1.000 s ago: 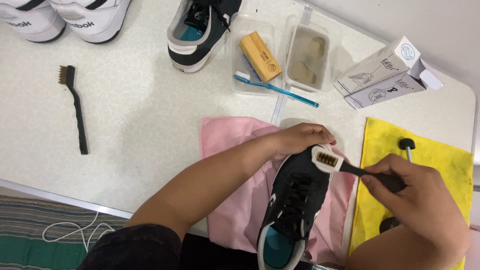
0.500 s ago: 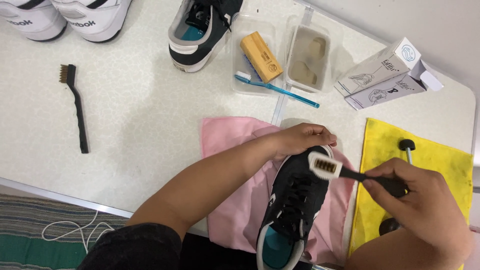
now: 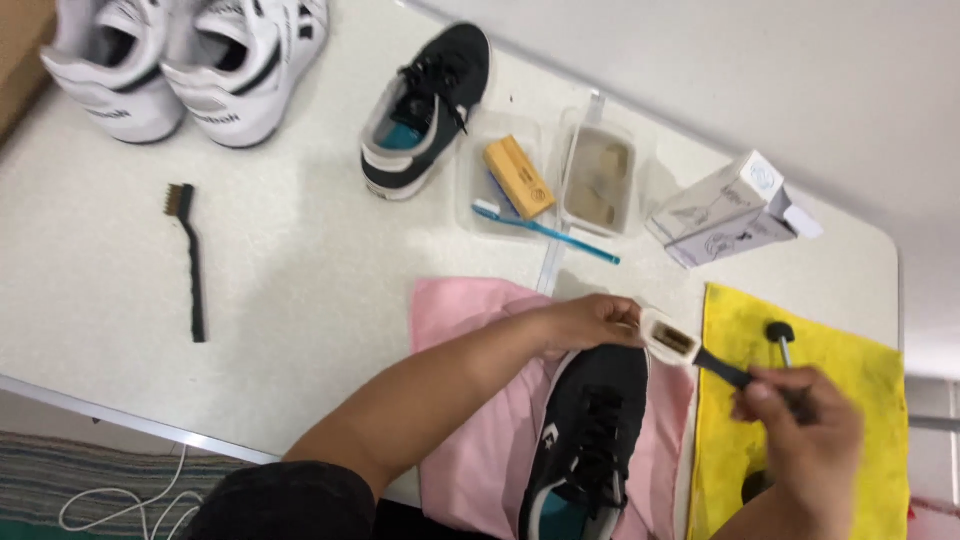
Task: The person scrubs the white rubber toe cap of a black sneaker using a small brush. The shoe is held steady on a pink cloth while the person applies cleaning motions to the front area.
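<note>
Black shoe (image 3: 590, 420): lies on the pink cloth (image 3: 470, 400), toe pointing away from the person, so the cloth takes whatever comes off it; every place below is told from this shoe.
Left hand (image 3: 590, 322): rests curled over the shoe's toe, fingers closed on the tip, seemingly to pin the shoe in place while it is brushed.
Right hand (image 3: 805, 425): to the shoe's right, closed around the black handle of a small brush (image 3: 672, 340), gripped far from the head for reach and leverage.
Brush head: white, bristles up toward the camera, just beside the toe and touching or nearly touching the left fingers; which, I cannot tell.
Yellow cloth (image 3: 850, 380): right of the shoe under the right hand, with a black knobbed tool (image 3: 780, 333) lying on it, close for a quick swap.
Clear trays (image 3: 580, 170): beyond the toe, holding a tan block (image 3: 518, 177) and murky water; a blue toothbrush (image 3: 545, 232) lies along their near edge.
Second black shoe (image 3: 425, 105): beyond and left, set apart.
White sneakers (image 3: 190, 60): far left, beyond.
Wire brush (image 3: 188, 255): well left, unused.
Cartons (image 3: 730, 210): beyond, to the right.
</note>
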